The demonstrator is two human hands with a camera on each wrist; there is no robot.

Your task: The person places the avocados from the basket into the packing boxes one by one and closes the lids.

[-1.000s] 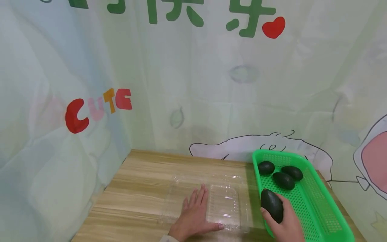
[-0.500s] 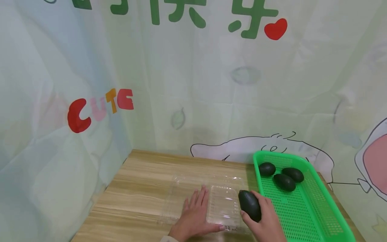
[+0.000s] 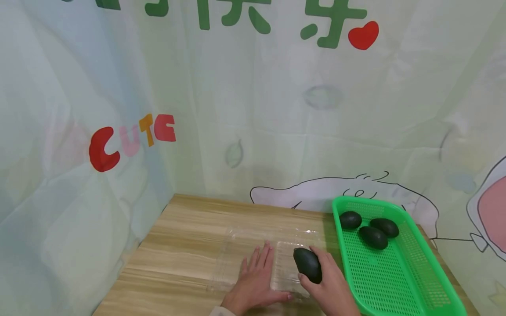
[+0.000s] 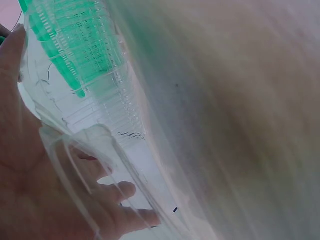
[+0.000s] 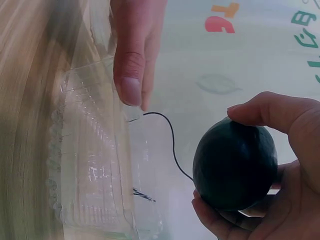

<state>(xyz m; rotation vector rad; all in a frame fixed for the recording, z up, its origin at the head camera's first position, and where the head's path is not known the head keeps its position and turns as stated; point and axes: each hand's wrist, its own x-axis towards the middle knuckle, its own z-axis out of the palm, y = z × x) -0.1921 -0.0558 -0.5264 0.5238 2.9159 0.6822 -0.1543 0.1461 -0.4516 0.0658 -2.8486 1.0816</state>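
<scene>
A dark avocado (image 3: 307, 265) is gripped between the thumb and fingers of my right hand (image 3: 330, 283), above the right half of a clear plastic clamshell box (image 3: 285, 263). In the right wrist view the avocado (image 5: 235, 165) stands apart from the box (image 5: 92, 165). My left hand (image 3: 254, 278) lies with straight, spread fingers on the left part of the box, its thumb reaching toward the near edge. The left wrist view shows the clear plastic (image 4: 107, 145) up against the left fingers (image 4: 135, 220).
A green perforated basket (image 3: 399, 272) stands at the right of the wooden table (image 3: 174, 245). Inside its far end lie three more avocados, one of them (image 3: 373, 237) nearest me. A printed curtain (image 3: 245, 109) hangs behind the table and along its left side.
My right hand has carried the avocado leftward from over the basket to above the clear box. My left hand has stayed on the box.
</scene>
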